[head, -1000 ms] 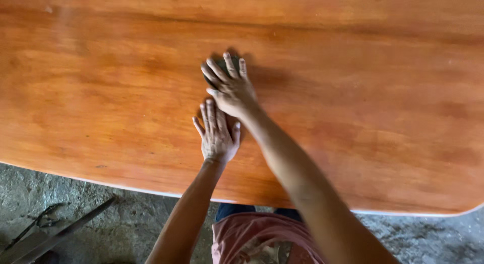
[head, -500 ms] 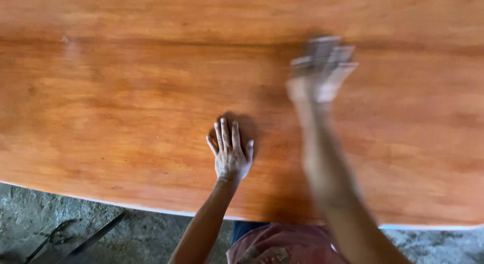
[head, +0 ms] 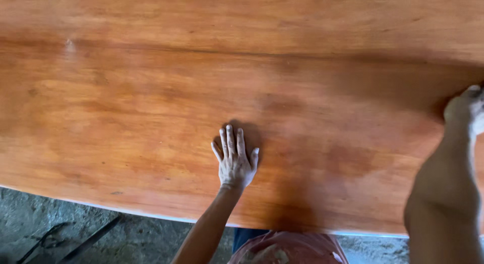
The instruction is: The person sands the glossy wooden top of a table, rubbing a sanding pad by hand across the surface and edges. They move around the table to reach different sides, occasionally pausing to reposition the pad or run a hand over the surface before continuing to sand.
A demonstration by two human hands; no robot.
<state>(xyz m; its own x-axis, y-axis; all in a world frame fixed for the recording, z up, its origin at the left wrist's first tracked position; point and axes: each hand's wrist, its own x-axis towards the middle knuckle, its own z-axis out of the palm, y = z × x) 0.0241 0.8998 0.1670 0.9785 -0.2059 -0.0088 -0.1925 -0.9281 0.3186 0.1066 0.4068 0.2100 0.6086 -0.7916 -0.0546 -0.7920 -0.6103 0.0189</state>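
Note:
A wide, smooth orange-brown wooden slab (head: 151,102) fills most of the view. My left hand (head: 234,160) lies flat on it, palm down and fingers spread a little, close to the slab's near edge. My right hand (head: 465,108) reaches out to the far right edge of the frame. It rests on the slab, is partly cut off, and looks curled. Something pale shows at its edge, but I cannot make out what it is. My right forearm (head: 443,193) runs up the right side of the view.
The slab's near edge (head: 126,209) curves across the bottom, with grey rough concrete floor (head: 30,213) below it. Dark metal tools (head: 50,238) and a dark bar (head: 93,239) lie on the floor at lower left. My reddish shorts (head: 287,249) show at bottom centre.
My right hand left its spot just above my left hand and swept far to the right across the slab. My left hand stayed flat on the wood.

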